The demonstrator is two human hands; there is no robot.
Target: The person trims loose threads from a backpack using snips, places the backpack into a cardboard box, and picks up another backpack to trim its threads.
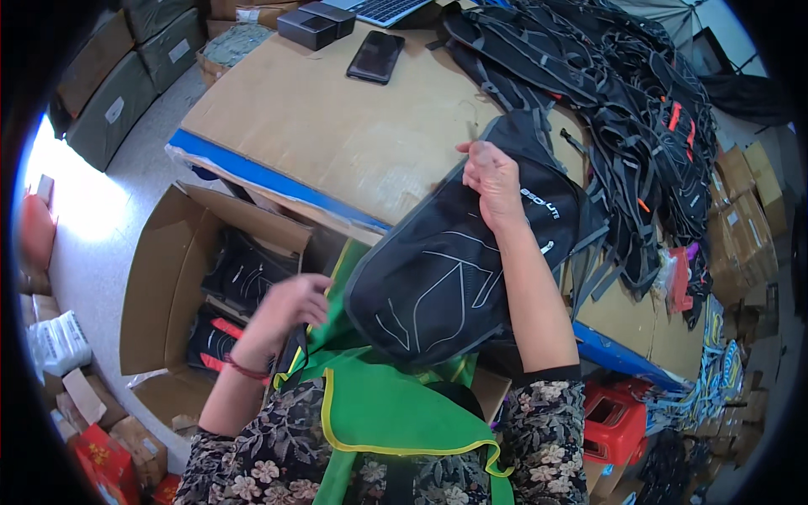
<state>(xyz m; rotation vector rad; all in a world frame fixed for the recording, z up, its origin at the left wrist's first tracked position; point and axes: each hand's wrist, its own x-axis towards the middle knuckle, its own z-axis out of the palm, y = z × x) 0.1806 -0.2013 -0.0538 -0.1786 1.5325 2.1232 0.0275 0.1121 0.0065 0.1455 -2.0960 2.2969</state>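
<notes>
My right hand (pixel 492 177) grips the upper edge of a black backpack (pixel 438 278) with thin white line markings, holding it tilted over the table's front edge. My left hand (pixel 290 316) is lower and to the left, fingers curled around a black strap (pixel 293 352) near the bag's bottom, blurred in the picture. A thin red band circles the left wrist. A green apron with yellow trim (pixel 379 404) covers my lap under the bag.
A cardboard-covered table (pixel 337 126) with a blue edge carries a black phone (pixel 375 56), two dark boxes (pixel 316 25), a laptop keyboard and a heap of black bags with straps (pixel 623 109). An open carton (pixel 172 278) on the floor at left holds folded black bags.
</notes>
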